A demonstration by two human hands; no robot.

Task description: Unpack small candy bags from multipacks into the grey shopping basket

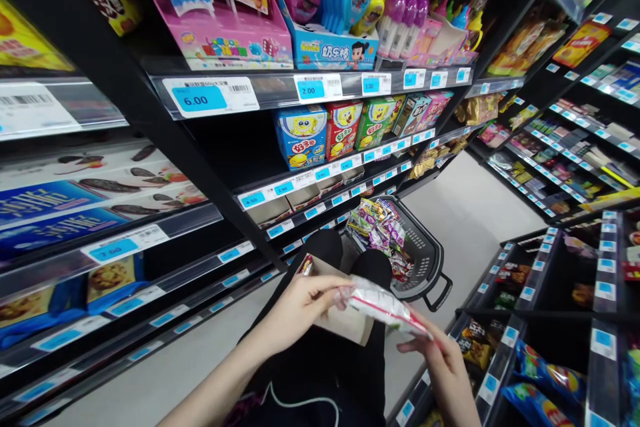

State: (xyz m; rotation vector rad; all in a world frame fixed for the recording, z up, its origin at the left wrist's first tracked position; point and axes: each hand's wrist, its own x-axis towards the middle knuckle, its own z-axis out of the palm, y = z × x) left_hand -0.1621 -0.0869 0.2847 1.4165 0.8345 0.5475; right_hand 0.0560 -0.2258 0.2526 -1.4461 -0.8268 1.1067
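Observation:
Between my two hands stretches a white plastic snack packet (383,305) with a red edge, held above my lap. My left hand (315,297) pinches its left end between thumb and fingers. At the other end my right hand (433,345) grips the packet's corner. Under the packet an open cardboard box (357,325) rests on my legs, with a small colourful packet showing at its far left end. Just beyond my knees, a dark grey basket (425,260) on the floor holds many colourful snack packets (380,223).
Shelves with price labels (300,185) run along the left, carrying cartoon snack boxes (301,137) and toy candy displays (336,47). Low bins (545,380) of packaged snacks stand close on the right. Grey floor (475,207) runs between them. A basket handle (443,293) sticks out right.

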